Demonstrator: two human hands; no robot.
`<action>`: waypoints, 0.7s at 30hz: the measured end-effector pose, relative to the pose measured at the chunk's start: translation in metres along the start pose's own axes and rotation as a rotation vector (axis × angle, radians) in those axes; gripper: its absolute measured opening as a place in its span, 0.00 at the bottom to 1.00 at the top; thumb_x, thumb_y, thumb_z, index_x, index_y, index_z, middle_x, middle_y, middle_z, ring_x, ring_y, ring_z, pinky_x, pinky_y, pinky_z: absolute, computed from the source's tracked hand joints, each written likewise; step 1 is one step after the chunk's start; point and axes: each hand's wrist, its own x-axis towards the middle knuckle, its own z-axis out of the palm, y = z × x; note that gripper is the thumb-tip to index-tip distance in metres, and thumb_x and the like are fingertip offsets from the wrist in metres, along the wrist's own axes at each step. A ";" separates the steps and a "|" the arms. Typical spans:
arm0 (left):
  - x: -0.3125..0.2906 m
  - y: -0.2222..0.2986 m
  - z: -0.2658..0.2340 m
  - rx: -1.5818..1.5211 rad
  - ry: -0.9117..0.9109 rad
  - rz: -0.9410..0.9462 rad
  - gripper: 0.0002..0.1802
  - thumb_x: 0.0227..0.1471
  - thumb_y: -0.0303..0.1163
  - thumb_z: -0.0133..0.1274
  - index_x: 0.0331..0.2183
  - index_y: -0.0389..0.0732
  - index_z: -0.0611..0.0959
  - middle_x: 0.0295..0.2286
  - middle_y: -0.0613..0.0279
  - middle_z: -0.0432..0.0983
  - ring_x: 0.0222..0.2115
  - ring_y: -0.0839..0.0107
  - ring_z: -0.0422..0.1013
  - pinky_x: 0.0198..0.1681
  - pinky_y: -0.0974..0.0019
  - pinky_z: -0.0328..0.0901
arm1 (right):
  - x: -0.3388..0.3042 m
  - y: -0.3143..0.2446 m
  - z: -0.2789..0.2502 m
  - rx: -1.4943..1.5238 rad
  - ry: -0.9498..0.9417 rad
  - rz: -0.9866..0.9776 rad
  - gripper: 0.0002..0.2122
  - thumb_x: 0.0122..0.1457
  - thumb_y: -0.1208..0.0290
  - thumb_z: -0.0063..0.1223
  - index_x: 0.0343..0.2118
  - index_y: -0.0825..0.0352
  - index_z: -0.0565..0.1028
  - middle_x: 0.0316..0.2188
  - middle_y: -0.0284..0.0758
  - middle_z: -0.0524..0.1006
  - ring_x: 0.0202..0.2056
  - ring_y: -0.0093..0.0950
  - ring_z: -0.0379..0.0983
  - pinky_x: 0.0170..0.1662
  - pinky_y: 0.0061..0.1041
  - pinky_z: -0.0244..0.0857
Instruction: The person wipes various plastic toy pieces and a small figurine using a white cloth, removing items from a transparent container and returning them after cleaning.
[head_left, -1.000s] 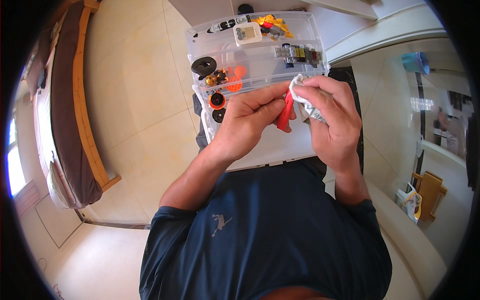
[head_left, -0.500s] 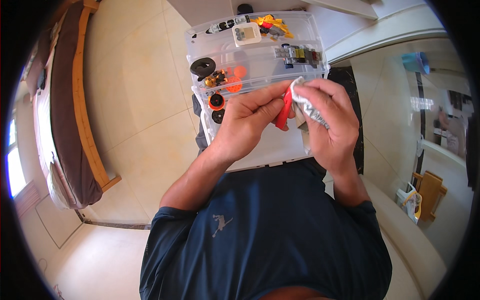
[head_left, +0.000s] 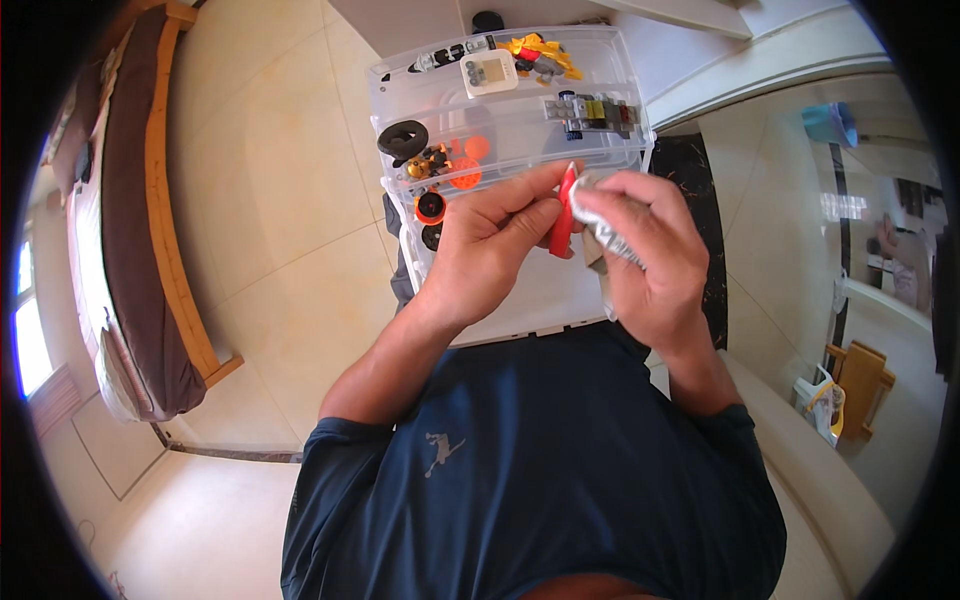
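Between the thumb and fingers of my left hand [head_left: 485, 240] is a narrow, curved red plastic piece [head_left: 562, 225], held upright above the clear plastic storage box [head_left: 540, 290]. My right hand [head_left: 665, 250] pinches a bunched white cloth [head_left: 610, 238] with dark print, its folds pressed against the right side of the red piece. Part of the cloth is covered by the right fingers. Beyond my left hand lie an orange wheel with a black centre [head_left: 430, 207], an orange perforated disc [head_left: 465, 172] and a gold and black toy figure [head_left: 430, 162].
Farther back on the box sit a black ring [head_left: 403, 140], a grey toy-brick vehicle [head_left: 600, 113], a yellow and red toy [head_left: 545, 55] and a white device with a small screen [head_left: 489, 72]. A wooden bed frame [head_left: 170, 200] stands left, a wall edge [head_left: 760, 85] right.
My right hand has shifted slightly left and down with the cloth, which now touches the red piece. The red piece has turned a little and is seen more edge-on.
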 end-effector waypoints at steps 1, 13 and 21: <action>0.000 0.002 0.002 -0.001 0.002 -0.001 0.22 0.70 0.27 0.50 0.62 0.30 0.75 0.43 0.57 0.82 0.42 0.72 0.78 0.48 0.66 0.74 | 0.001 0.001 0.000 0.000 0.033 0.032 0.22 0.47 0.90 0.60 0.47 0.66 0.83 0.44 0.39 0.79 0.43 0.39 0.77 0.46 0.32 0.72; 0.007 0.006 0.000 -0.033 0.025 -0.050 0.21 0.69 0.24 0.50 0.61 0.30 0.75 0.43 0.54 0.82 0.39 0.67 0.81 0.45 0.60 0.79 | 0.001 0.002 -0.002 -0.099 0.031 -0.079 0.22 0.45 0.89 0.58 0.45 0.63 0.84 0.43 0.34 0.80 0.40 0.36 0.75 0.46 0.33 0.65; 0.007 0.008 -0.001 -0.106 0.015 -0.067 0.19 0.67 0.23 0.51 0.58 0.30 0.78 0.41 0.54 0.82 0.40 0.66 0.81 0.43 0.60 0.80 | 0.005 0.005 -0.002 -0.141 0.021 -0.124 0.20 0.46 0.87 0.58 0.44 0.64 0.84 0.42 0.33 0.80 0.37 0.34 0.75 0.45 0.35 0.64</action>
